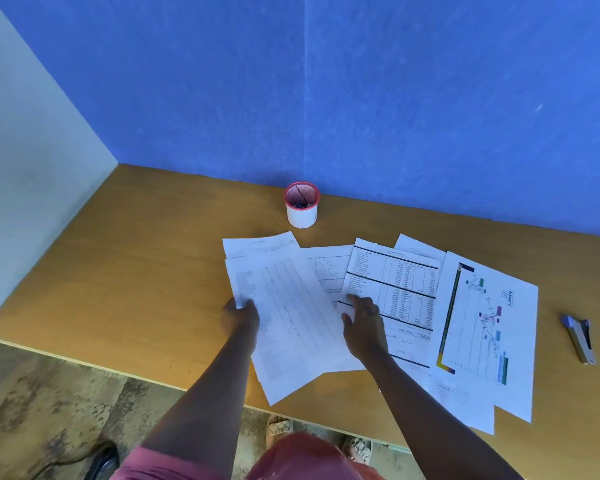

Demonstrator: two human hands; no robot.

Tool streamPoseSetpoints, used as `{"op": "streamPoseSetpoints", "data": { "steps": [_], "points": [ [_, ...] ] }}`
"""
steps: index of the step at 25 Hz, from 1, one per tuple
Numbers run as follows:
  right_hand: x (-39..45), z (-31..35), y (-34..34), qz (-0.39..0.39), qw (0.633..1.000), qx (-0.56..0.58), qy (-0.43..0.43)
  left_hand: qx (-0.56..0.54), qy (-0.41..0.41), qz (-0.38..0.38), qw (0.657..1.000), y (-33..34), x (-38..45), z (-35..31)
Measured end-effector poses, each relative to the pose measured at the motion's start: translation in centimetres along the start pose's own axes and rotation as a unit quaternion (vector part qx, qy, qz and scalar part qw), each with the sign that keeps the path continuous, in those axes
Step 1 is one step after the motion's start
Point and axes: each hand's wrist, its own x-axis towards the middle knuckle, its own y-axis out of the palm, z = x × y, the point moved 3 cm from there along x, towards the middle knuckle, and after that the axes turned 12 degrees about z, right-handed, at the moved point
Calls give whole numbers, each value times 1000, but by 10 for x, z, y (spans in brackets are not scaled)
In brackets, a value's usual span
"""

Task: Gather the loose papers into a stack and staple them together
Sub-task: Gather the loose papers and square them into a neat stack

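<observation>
Several loose printed papers lie fanned across the wooden desk [136, 271]. My left hand [240, 315] pinches the left edge of a faint table sheet [291, 323] at the left of the spread. My right hand [362, 323] rests flat, fingers apart, on a sheet with a bold black-lined table [399, 282]. A sheet with a coloured chart [485, 327] lies farthest right and hangs over the desk's front edge. The stapler [581, 337], blue and silver, lies on the desk to the right of the papers, away from both hands.
A white mesh pen cup with a red rim [302, 205] stands behind the papers near the blue partition [361, 98]. A pale wall closes the left side. The desk's front edge runs diagonally, with patterned floor below it.
</observation>
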Motion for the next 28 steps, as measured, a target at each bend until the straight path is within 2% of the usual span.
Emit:
{"op": "streamPoseSetpoints", "data": {
  "steps": [5,7,9,12,14,16,19,24,28],
  "points": [
    [-11,-26,-5,-34,998,0,43,-26,52,-1,998,-13,14,-26],
    [-11,-31,-9,-70,996,7,47,-42,68,-1,997,-17,17,-43],
    [-11,-40,-18,-122,989,23,82,-62,72,33,995,-17,14,-60],
    [-12,-64,-42,-163,964,53,204,-75,62,104,990,-12,8,-74],
    [-13,-83,-55,-152,948,64,272,-50,28,154,986,-7,4,-73],
    [-14,-97,-64,-125,943,59,303,-25,-7,190,981,0,-2,-65],
    [-11,-103,-67,-95,950,35,297,-21,-29,225,974,14,-12,-57],
    [-4,-97,-66,-92,957,58,269,-37,-32,274,961,32,-28,-63],
    [0,-99,-67,-102,947,134,275,-30,-35,289,956,37,-31,-61]
  ]
}}
